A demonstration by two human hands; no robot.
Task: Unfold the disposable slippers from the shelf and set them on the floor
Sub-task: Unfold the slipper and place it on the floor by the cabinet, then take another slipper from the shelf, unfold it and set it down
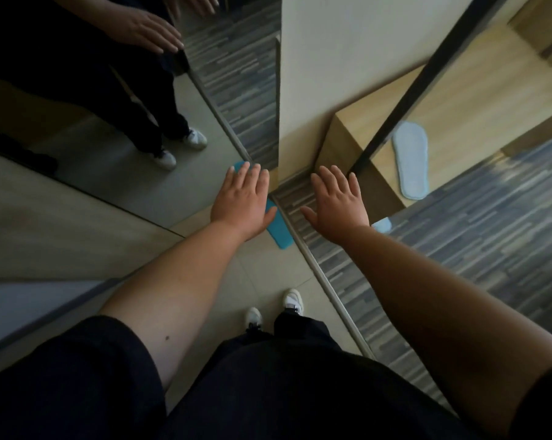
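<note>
A flat pale blue slipper (411,160) lies on the low wooden shelf (459,100) at the right, behind a black post. A brighter blue slipper (279,231) lies on the tiled floor, partly hidden under my left hand (242,201). A small pale blue piece (382,224) shows on the carpet beside my right wrist; what it is cannot be told. My left hand hovers above the floor slipper with fingers spread and holds nothing. My right hand (338,204) is also spread, empty, over the carpet strip.
A mirror (109,106) on the left wall reflects a person's legs and hands. A metal threshold strip (325,277) divides tile from striped grey carpet (474,242). A cream wall corner (331,74) stands ahead. My white shoes (273,308) are on the tile.
</note>
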